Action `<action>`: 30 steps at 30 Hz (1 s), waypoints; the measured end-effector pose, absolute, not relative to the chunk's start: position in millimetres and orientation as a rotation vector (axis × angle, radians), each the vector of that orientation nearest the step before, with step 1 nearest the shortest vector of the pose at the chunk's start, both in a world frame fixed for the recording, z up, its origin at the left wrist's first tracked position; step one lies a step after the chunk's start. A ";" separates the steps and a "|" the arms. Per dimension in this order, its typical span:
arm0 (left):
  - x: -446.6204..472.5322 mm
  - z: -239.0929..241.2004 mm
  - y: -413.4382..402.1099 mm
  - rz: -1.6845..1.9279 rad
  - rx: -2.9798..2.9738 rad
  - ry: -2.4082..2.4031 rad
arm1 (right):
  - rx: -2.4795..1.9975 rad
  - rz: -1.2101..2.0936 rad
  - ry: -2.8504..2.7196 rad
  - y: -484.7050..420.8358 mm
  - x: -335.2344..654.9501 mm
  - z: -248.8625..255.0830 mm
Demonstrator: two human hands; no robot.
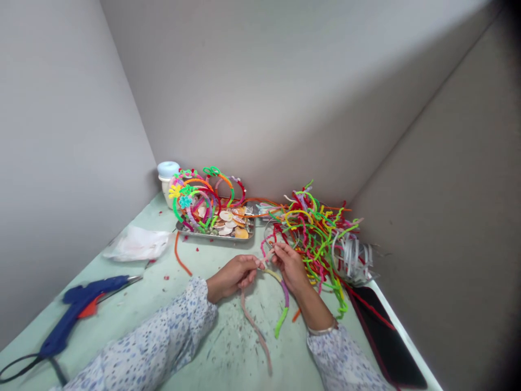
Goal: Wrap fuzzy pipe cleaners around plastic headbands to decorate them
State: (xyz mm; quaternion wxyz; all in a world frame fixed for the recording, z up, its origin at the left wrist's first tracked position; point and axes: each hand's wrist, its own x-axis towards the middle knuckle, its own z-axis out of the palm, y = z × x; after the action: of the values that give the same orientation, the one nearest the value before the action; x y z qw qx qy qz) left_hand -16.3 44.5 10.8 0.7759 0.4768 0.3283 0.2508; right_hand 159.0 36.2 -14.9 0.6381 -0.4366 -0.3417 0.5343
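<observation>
Both pinched closed: left hand [235,276] and right hand [290,265] hold pink fuzzy stem [256,328] between them, one end trailing near. Far, left of centre: metal tray [211,237], shells [241,233] inside.

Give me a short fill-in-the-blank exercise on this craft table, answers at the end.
1. Of the left hand and the right hand, the pale pink strand hangs below the ____ one.
2. The wrapped band runs from yellow through ____ to green at its tip.
3. The tangle of fuzzy stems lies toward the person's ____ side, opposite the glue gun.
4. The jar at the back has a light ____ lid.

Missing words: left; purple; right; blue.
</observation>
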 end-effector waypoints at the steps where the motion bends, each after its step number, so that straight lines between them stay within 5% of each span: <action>1: -16.1 11.7 44.2 0.537 1.034 0.709 | -1.001 1.203 -0.778 36.7 159.0 -15.6; 10: -13.8 15.1 42.8 0.511 1.063 0.709 | -1.030 0.993 -0.780 37.9 160.0 -16.9; 20: -13.6 10.8 42.9 0.624 0.993 0.714 | -0.961 1.240 -0.693 36.7 162.4 -9.5; 30: -11.0 8.2 41.5 0.581 1.074 0.786 | -1.135 1.128 -0.984 32.1 154.3 -7.9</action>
State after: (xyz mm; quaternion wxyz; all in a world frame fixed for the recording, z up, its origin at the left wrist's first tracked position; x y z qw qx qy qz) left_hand -11.0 41.5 8.2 0.7479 0.4909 0.3594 0.2657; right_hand 154.3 32.1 -7.9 0.5906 -0.4876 -0.4226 0.4846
